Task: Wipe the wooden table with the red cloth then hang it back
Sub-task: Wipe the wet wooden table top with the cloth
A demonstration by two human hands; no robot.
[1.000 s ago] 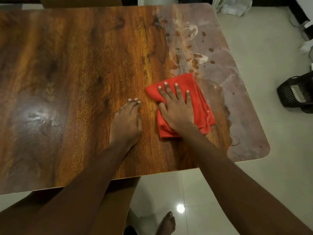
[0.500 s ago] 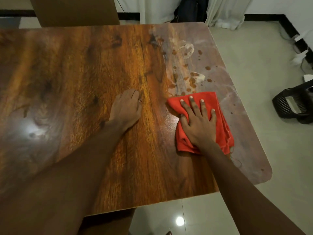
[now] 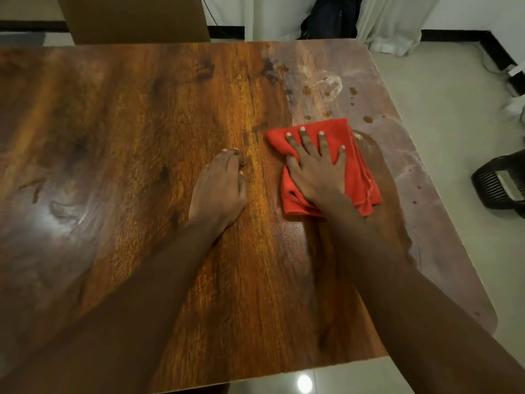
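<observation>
Wooden table [image 3: 147, 132], red cloth [image 3: 359, 166] under right hand [image 3: 318, 173].

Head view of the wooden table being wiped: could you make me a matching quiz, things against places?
Things: 1 folded red cloth; 2 left hand; 3 dark brown spots; 4 black slatted box.
Places: A pale floor, right of the wooden table; B resting on bare wood; C under the right hand; D cloudy tabletop beyond the cloth.
Pairs: 1-C, 2-B, 3-D, 4-A.
</observation>
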